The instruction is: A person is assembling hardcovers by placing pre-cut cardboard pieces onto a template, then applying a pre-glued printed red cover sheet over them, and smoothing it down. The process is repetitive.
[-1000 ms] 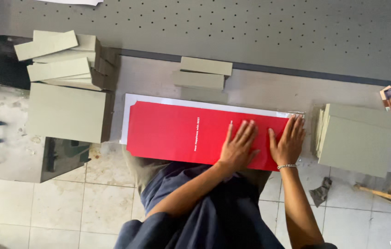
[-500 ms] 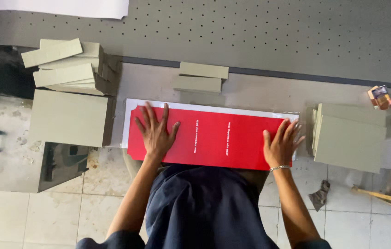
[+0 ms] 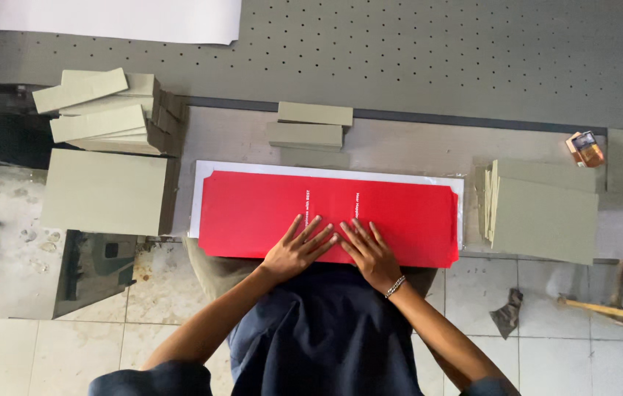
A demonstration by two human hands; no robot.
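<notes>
Red printed sheet (image 3: 267, 213) lies flat across the middle of the frame, sitting on a slightly bigger white sheet (image 3: 195, 198) that peeks out along its top and left edges. Both hands are pressed down on its lower edge, right at centre: the left hand (image 3: 298, 251) and the right hand (image 3: 370, 253) are flat with fingers spread, fingertips nearly touching each other, not gripping anything. There's a bracelet (image 3: 395, 286) on the right wrist. Just above the sheet sit a couple of small grey board strips (image 3: 311, 125). Upper left has a messy stack of grey boards (image 3: 102, 121) with a bigger grey slab (image 3: 102, 192) below it. Over on the right, another pile of grey boards (image 3: 543, 213), and a small box (image 3: 583, 149) near it.
</notes>
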